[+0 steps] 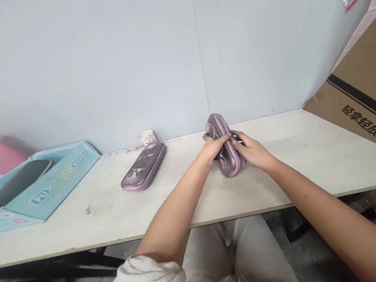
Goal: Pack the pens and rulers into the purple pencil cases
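Note:
A purple hard-shell pencil case [219,131] stands on its long edge on the white table [292,167], near the back wall. My left hand [212,150] grips its left side with fingers curled over the top edge. My right hand [250,151] is closed on its right side, fingertips at the case's seam. A second purple pencil case [143,166] lies flat on the table to the left, untouched.
A small paper cup [147,137] stands by the wall behind the flat case. A light blue packaging box [37,185] sits at the table's left end. A large cardboard carton [365,103] leans at the right. My knees show below the table's front edge.

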`<state>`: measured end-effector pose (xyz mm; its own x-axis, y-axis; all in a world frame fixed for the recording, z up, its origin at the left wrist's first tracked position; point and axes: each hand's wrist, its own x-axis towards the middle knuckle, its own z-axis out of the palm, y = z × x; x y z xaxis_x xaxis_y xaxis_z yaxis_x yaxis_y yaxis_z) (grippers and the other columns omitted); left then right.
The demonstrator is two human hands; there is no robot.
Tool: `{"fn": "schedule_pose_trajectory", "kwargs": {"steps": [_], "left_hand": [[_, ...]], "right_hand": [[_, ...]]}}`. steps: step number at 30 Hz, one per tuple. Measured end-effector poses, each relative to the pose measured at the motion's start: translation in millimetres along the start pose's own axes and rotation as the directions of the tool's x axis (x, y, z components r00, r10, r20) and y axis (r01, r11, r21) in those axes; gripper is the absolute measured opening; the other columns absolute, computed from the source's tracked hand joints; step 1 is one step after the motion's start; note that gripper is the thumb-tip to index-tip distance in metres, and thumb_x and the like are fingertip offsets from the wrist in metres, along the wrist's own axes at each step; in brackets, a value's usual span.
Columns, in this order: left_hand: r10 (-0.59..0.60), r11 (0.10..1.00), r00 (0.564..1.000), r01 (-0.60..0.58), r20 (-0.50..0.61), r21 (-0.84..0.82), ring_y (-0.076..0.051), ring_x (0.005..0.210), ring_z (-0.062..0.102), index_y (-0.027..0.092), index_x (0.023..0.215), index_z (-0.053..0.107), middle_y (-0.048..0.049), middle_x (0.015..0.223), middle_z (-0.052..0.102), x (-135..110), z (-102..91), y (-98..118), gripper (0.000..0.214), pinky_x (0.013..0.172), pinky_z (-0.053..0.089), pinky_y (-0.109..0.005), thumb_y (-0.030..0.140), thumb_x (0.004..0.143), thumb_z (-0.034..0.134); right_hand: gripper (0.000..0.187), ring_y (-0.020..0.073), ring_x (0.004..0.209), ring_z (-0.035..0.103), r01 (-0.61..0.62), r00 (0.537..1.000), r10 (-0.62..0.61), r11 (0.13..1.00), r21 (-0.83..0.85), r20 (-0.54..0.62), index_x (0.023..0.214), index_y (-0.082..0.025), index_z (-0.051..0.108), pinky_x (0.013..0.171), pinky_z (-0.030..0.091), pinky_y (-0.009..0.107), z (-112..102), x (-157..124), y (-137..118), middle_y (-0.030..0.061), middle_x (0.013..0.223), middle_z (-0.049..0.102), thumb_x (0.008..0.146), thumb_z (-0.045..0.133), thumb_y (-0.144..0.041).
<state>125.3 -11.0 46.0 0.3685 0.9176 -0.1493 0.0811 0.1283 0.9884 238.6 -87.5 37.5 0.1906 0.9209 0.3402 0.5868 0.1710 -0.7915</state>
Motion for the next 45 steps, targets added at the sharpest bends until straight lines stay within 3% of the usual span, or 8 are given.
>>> {"fn": "schedule_pose_trajectory", "kwargs": {"steps": [8,12,14,19,25,29,38,45], "left_hand": [[-0.060,0.949,0.996,0.039,0.059,0.314,-0.028,0.114,0.053,0.012,0.119,0.048,-0.0182,0.123,0.055,14.9,-50.7,-5.9,0.053,0.094,0.042,-0.038,0.046,0.078,0.044],[0.297,0.485,0.954,-0.178,0.031,0.856,-0.032,0.137,0.018,0.010,0.137,0.027,-0.0213,0.145,0.026,17.8,-40.5,-14.1,0.078,0.109,0.013,-0.048,0.057,0.077,0.043],[0.218,0.391,0.963,-0.237,0.161,0.889,-0.035,0.137,0.014,0.014,0.141,0.020,-0.0200,0.147,0.022,18.2,-18.1,-26.1,0.087,0.108,0.010,-0.051,0.068,0.075,0.037],[0.185,0.435,0.965,-0.252,0.188,0.864,-0.044,0.132,0.021,0.034,0.138,0.029,-0.0109,0.150,0.018,27.1,34.6,-36.6,0.077,0.101,0.019,-0.059,0.064,0.069,0.049],[0.425,0.665,0.885,-0.447,0.189,0.598,-0.036,0.127,0.034,0.028,0.131,0.041,-0.0126,0.146,0.023,43.9,43.7,33.6,0.068,0.102,0.028,-0.047,0.053,0.070,0.056],[0.559,0.741,0.821,-0.558,0.116,0.375,-0.023,0.122,0.043,0.017,0.125,0.046,-0.0123,0.130,0.048,58.2,18.7,44.7,0.052,0.102,0.032,-0.033,0.040,0.079,0.048],[0.336,0.843,0.934,-0.241,-0.121,0.481,-0.025,0.120,0.046,0.018,0.123,0.049,-0.0140,0.127,0.052,62.3,-98.2,-37.0,0.047,0.101,0.033,-0.039,0.027,0.078,0.050],[0.399,0.519,0.910,-0.122,-0.113,0.846,-0.035,0.132,0.028,0.022,0.135,0.036,-0.0189,0.142,0.029,33.0,-153.4,-30.9,0.062,0.104,0.023,-0.051,0.040,0.077,0.051]], "right_hand": [[0.049,0.0202,0.122,0.045,-0.270,0.961,0.275,0.954,0.130,-0.024,0.126,-0.015,0.049,0.103,0.032,0.037,-14.1,-14.1,80.9,0.0103,0.132,0.051,0.086,0.037,-0.041],[0.052,0.0201,0.122,0.045,-0.300,0.952,0.305,0.931,0.208,0.004,0.127,-0.016,0.047,0.105,0.030,0.036,-10.9,-25.4,88.2,0.0093,0.132,0.050,0.083,0.043,-0.044],[0.057,0.0205,0.122,0.045,-0.321,0.945,0.326,0.909,0.266,0.027,0.132,-0.018,0.041,0.105,0.031,0.037,-4.0,-27.9,83.9,0.0083,0.133,0.049,0.080,0.047,-0.041],[0.072,0.0200,0.125,0.043,-0.320,0.934,0.355,0.881,0.348,-0.040,0.139,-0.018,0.028,0.105,0.033,0.035,2.2,-25.0,62.5,0.0070,0.138,0.044,0.070,0.047,-0.021],[0.067,0.0239,0.125,0.042,-0.027,0.972,0.006,0.996,-0.089,-0.234,0.135,-0.016,0.035,0.105,0.031,0.040,-51.8,7.1,-9.1,0.0087,0.136,0.046,0.069,0.043,-0.015],[0.059,0.0260,0.110,0.054,0.087,0.992,-0.117,0.920,-0.383,-0.056,0.131,-0.016,0.039,0.093,0.041,0.039,-39.4,39.7,-57.6,0.0116,0.123,0.056,0.072,0.041,-0.013],[0.058,0.0321,0.095,0.060,0.137,0.968,0.071,0.657,-0.741,0.241,0.138,-0.023,0.031,0.078,0.045,0.043,96.3,54.9,-58.9,0.0181,0.125,0.048,0.080,0.038,-0.026],[0.056,0.0319,0.089,0.063,0.048,0.981,0.130,0.565,-0.824,0.146,0.139,-0.024,0.029,0.073,0.045,0.043,81.6,60.3,-37.7,0.0178,0.107,0.061,0.084,0.032,-0.022]]}}
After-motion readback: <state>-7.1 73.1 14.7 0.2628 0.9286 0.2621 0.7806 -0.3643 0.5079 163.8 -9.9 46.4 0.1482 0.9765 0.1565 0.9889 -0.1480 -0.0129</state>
